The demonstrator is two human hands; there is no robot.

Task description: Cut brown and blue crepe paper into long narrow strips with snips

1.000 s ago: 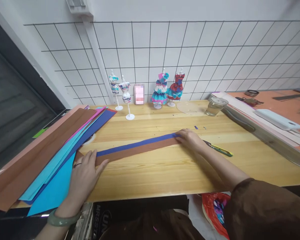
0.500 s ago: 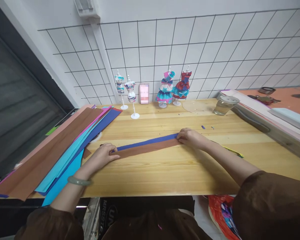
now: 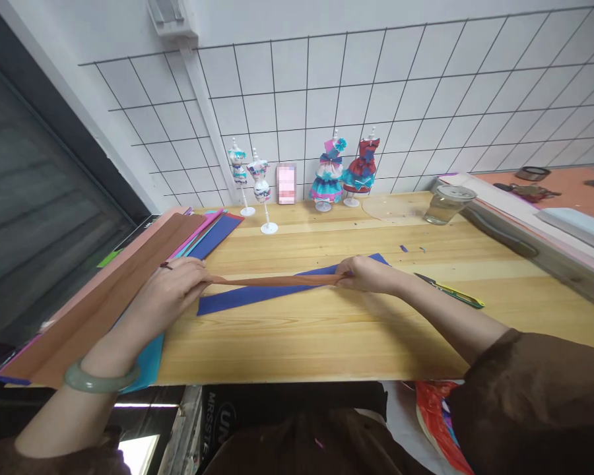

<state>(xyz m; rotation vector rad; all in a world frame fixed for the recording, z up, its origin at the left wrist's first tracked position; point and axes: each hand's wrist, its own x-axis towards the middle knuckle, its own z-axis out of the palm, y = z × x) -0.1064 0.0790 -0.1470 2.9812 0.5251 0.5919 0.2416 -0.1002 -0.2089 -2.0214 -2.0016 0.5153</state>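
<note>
A narrow brown crepe paper strip (image 3: 272, 281) is stretched between my two hands, seen nearly edge-on. My left hand (image 3: 175, 285) grips its left end beside the paper stack. My right hand (image 3: 363, 274) pinches the other end. Under the brown strip a blue paper strip (image 3: 252, 297) lies slantwise on the table, its upper right end showing past my right hand. Close to my right forearm rests a yellow-and-black pair of thread snips (image 3: 453, 292), partly hidden by the arm.
Layered coloured paper sheets (image 3: 143, 264) cover the table's left side. Along the wall stand small dressed mannequins (image 3: 327, 178) and a phone (image 3: 286, 183). A lidded glass (image 3: 445, 206) is at the back right. Blue scraps (image 3: 404, 249) lie on the wooden table (image 3: 297, 349).
The brown strip has come up off the table and narrowed in view, uncovering more of the blue strip. My left hand has moved left and up; more of the snips shows.
</note>
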